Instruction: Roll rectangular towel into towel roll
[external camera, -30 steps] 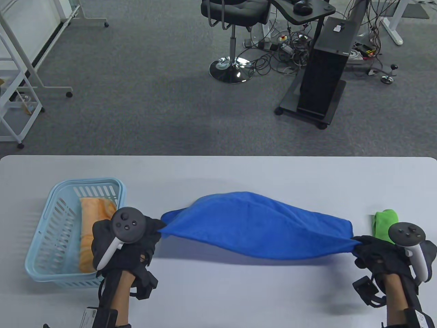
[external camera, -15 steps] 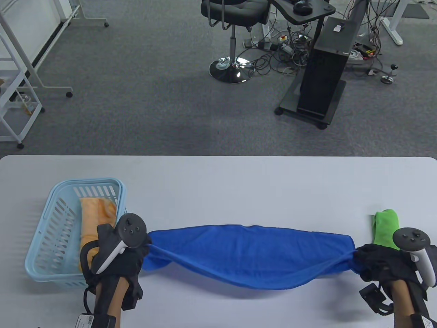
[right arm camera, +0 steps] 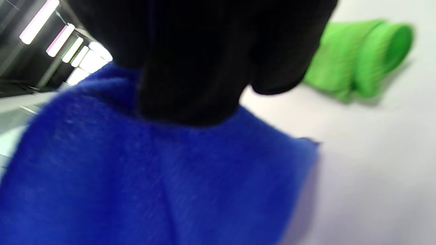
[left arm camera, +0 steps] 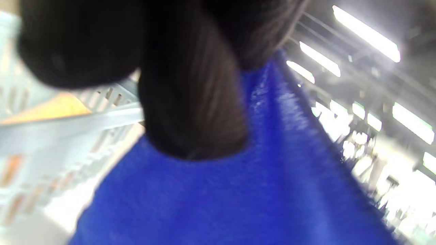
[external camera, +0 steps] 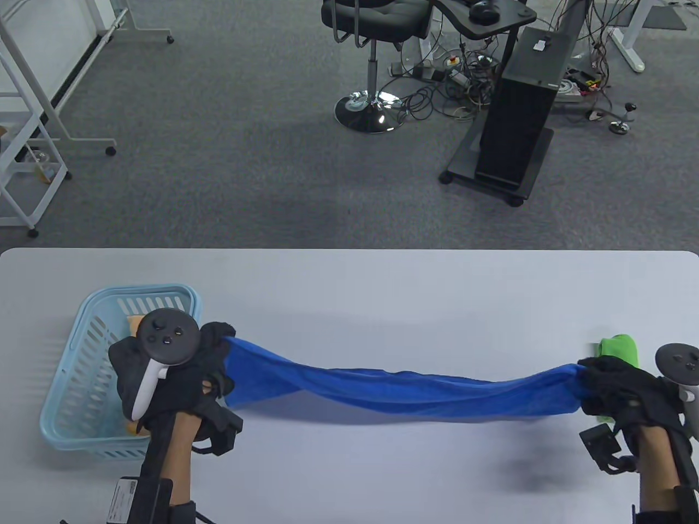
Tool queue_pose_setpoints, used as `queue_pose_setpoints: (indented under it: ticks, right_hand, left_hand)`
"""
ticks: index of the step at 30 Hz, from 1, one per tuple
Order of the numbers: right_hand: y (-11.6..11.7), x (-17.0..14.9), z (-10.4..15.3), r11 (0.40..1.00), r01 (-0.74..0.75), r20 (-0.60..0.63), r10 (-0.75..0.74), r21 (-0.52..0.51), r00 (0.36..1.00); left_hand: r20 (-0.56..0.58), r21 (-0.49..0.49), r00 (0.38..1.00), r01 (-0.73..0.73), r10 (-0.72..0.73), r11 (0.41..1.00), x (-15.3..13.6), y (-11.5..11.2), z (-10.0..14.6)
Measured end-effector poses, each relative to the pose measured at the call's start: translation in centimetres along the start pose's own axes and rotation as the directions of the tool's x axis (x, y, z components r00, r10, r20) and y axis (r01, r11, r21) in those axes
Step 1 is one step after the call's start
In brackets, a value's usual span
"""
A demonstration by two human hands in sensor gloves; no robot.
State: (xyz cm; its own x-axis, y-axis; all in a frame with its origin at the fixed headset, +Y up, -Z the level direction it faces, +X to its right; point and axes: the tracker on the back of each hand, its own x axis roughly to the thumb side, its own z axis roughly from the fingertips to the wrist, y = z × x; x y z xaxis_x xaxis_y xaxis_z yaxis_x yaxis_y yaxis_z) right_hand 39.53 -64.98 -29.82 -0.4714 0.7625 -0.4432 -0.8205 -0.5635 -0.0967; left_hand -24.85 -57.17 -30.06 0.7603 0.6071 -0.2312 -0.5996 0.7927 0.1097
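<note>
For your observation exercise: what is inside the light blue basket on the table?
The basket holds an orange cloth, seen only as slivers. The left hand, gripping the blue towel, covers most of the inside, so anything else there cannot be seen.

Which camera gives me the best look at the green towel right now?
The right wrist view: the green towel lies rolled on the table in full, though blurred. In the table view the right hand covers part of it. The left wrist view does not show it.
</note>
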Motion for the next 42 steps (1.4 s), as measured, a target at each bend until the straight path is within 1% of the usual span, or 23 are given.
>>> queue_pose_setpoints:
  ticks: [1,3,4,5,7,9,10,12,15,17,18,19,21,22,25,26,28,29,30,32,36,39,42]
  right_hand:
    - [0.0,0.5,0.3,1.0,0.017,0.025,-0.017,-0.008,1.0]
    - [-0.1,1.5,1.0,0.997,0.055,0.074,-0.051,-0.048,0.996]
    - [-0.5,2.0,1.3,0.994,0.085,0.106,-0.078,-0.068,0.991]
    - [-0.8,2.3,1.6,0.99,0.116,0.128,-0.106,-0.075,0.986]
    - [-1.4,2.5,2.1,0.979,0.193,0.165,-0.181,-0.061,0.97]
    - [-1.8,2.0,2.5,0.969,0.244,0.174,-0.235,-0.033,0.956]
    - [-1.8,1.6,2.5,0.967,0.253,0.164,-0.246,-0.023,0.955]
    - [-1.8,0.2,2.6,0.97,0.243,0.097,-0.242,-0.004,0.965]
    - [-1.6,-1.4,2.8,0.988,0.154,0.039,-0.154,0.012,0.987]
    - [-1.2,-2.7,2.8,0.994,0.093,-0.005,-0.093,0.049,0.996]
    - [-1.0,-3.0,2.7,0.994,0.085,-0.019,-0.084,0.064,0.996]
    - [-0.6,-3.6,2.7,0.991,0.084,-0.051,-0.079,0.101,0.996]
    - [0.1,-4.1,2.6,0.985,0.067,-0.081,-0.055,0.161,0.995]
    - [0.2,-4.3,2.6,0.984,0.045,-0.087,-0.031,0.17,0.996]
    - [0.4,-4.3,2.5,0.985,-0.065,-0.114,0.084,0.162,0.99]
    - [0.5,-4.2,2.4,0.982,-0.086,-0.116,0.106,0.168,0.988]
    - [0.9,-3.8,2.2,0.984,-0.076,-0.129,0.097,0.162,0.987]
    - [1.2,-3.4,1.9,0.985,-0.094,-0.136,0.115,0.147,0.984]
    - [1.4,-3.1,1.6,0.984,-0.135,-0.145,0.151,0.115,0.978]
    - [1.8,-2.9,0.9,0.974,-0.213,-0.165,0.224,0.083,0.961]
    - [2.7,-3.2,-0.9,0.957,-0.285,-0.212,0.29,0.055,0.933]
    - [3.2,-3.6,-2.4,0.944,-0.326,-0.25,0.327,0.048,0.911]
    - [3.6,-4.4,-3.8,0.927,-0.37,-0.303,0.37,0.06,0.878]
  left_hand:
    - [0.026,0.021,0.999,-0.034,0.033,0.999,0.0,0.2,-0.2]
    - [0.036,0.075,0.997,-0.073,0.07,0.995,0.1,0.7,-0.3]
    - [0.07,0.104,0.992,-0.111,0.104,0.988,0.1,1.1,-0.2]
    - [0.104,0.111,0.984,-0.153,0.142,0.982,0.0,1.4,-0.1]
    - [0.115,0.119,0.969,-0.231,0.217,0.966,-0.4,2.1,0.3]
    - [0.158,0.108,0.955,-0.268,0.249,0.957,-1.0,2.3,0.7]
    - [0.162,0.102,0.956,-0.261,0.243,0.96,-1.4,2.3,1.0]
    - [0.152,0.077,0.971,-0.197,0.183,0.977,-2.4,2.0,1.7]
    - [0.13,0.046,0.986,-0.109,0.102,0.993,-3.6,1.4,2.6]
    - [0.1,-0.02,0.994,-0.047,0.049,0.999,-4.3,0.7,3.1]
    - [0.094,-0.061,0.995,-0.027,0.033,0.998,-4.5,0.3,3.2]
    - [0.066,-0.121,0.998,0.01,-0.002,0.993,-4.7,-0.2,3.3]
    - [0.054,-0.173,0.997,0.059,-0.05,0.983,-4.8,-1.1,3.4]
    - [0.054,-0.175,0.996,0.081,-0.072,0.981,-4.9,-1.4,3.5]
    - [0.062,-0.147,0.977,0.209,-0.202,0.967,-4.4,-2.5,3.7]
    - [0.06,-0.136,0.965,0.262,-0.256,0.956,-4.2,-2.9,3.6]
    - [0.056,-0.125,0.933,0.361,-0.356,0.924,-3.5,-3.8,3.4]
    - [0.059,-0.103,0.904,0.427,-0.423,0.898,-3.0,-4.4,3.2]
    - [0.066,-0.084,0.873,0.488,-0.484,0.869,-2.4,-5.0,2.9]
    - [0.068,-0.078,0.83,0.558,-0.554,0.826,-1.7,-6.3,2.5]
    - [0.046,-0.085,0.775,0.632,-0.631,0.77,-0.9,-8.7,1.2]
    - [0.016,-0.109,0.717,0.694,-0.696,0.712,-1.0,-10.2,-0.1]
    - [-0.024,-0.109,0.69,0.718,-0.724,0.688,-1.1,-11.2,-1.1]
